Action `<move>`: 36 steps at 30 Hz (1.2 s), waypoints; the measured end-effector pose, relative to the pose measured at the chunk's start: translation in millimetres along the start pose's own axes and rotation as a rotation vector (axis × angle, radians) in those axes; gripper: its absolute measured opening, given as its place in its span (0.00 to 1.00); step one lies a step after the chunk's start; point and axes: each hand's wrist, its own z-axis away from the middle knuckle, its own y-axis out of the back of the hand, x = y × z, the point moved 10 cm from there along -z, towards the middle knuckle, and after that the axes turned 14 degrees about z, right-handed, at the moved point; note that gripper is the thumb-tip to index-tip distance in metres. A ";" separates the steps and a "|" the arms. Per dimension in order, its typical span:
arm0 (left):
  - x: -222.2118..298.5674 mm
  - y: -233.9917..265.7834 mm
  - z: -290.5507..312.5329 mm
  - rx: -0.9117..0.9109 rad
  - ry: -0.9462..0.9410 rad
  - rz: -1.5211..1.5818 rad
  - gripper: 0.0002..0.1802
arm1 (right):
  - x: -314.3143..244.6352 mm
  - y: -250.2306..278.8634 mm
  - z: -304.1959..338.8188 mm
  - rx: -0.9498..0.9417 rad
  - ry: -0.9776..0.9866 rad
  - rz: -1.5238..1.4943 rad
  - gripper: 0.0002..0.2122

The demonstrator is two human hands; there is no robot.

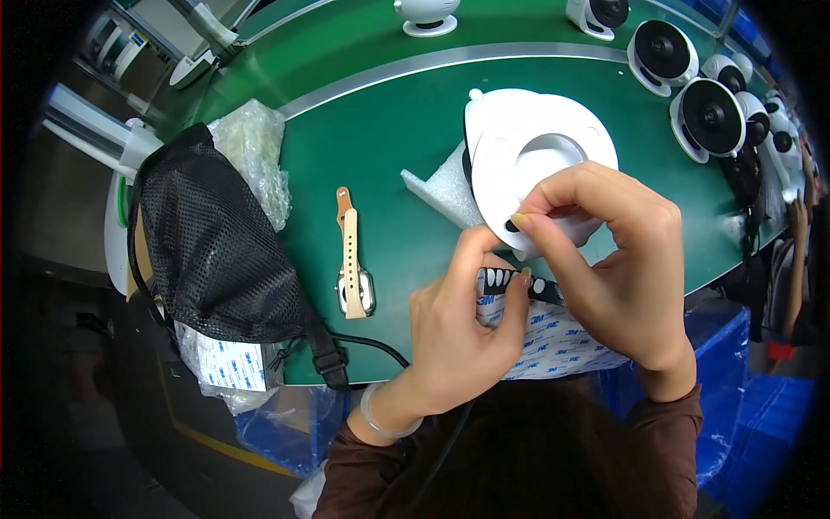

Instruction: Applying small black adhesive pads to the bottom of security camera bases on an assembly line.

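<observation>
A white rounded plastic housing (540,117) with a round recess lies on the green bench, propped on a piece of white foam (451,189). My right hand (627,268) is closed in a pinch over its near edge. Thumb and forefinger press a small black round pad (511,226) against the housing there. Just below, my left hand (462,333) is closed on a sheet of adhesive pads (566,342). That sheet has a white backing with blue print and a black strip with punched-out holes. Part of the housing's near side is hidden behind my fingers.
Left of my hands lie a watch with a tan strap (350,268) and a black mesh bag (220,242) beside clear bubble wrap (255,156). Several white devices with black round fronts, among them a camera-like unit (711,117), stand at the right. Blue bins (722,372) sit below the bench edge.
</observation>
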 end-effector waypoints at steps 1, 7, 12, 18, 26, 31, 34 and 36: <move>0.6 -0.5 0.1 -0.012 -0.001 0.002 0.19 | -0.5 -0.4 0.1 -0.003 0.001 -0.001 0.04; -0.6 -1.6 -0.6 -0.029 0.003 0.017 0.18 | 2.2 -4.1 -0.7 -0.051 -0.016 -0.049 0.03; -0.4 -2.3 -0.5 -0.033 0.007 0.020 0.18 | 5.4 -3.1 -1.2 -0.054 -0.064 -0.116 0.03; -0.8 -2.8 -0.4 -0.034 0.007 0.019 0.18 | 0.3 -1.5 0.0 -0.011 -0.002 0.014 0.04; 2.9 3.0 5.3 -0.044 0.035 0.010 0.22 | 11.8 9.8 -0.4 0.118 -0.165 -0.216 0.06; 30.4 21.0 9.0 -0.045 -0.075 0.078 0.17 | 2.8 12.5 34.8 -0.118 0.008 -0.097 0.12; 32.6 22.8 10.4 -0.045 -0.069 0.116 0.16 | 11.1 -12.1 52.7 -0.259 -0.070 -0.331 0.08; 29.9 23.3 11.1 -0.018 -0.053 0.119 0.15 | 12.2 -13.7 57.8 -0.193 -0.112 -0.334 0.06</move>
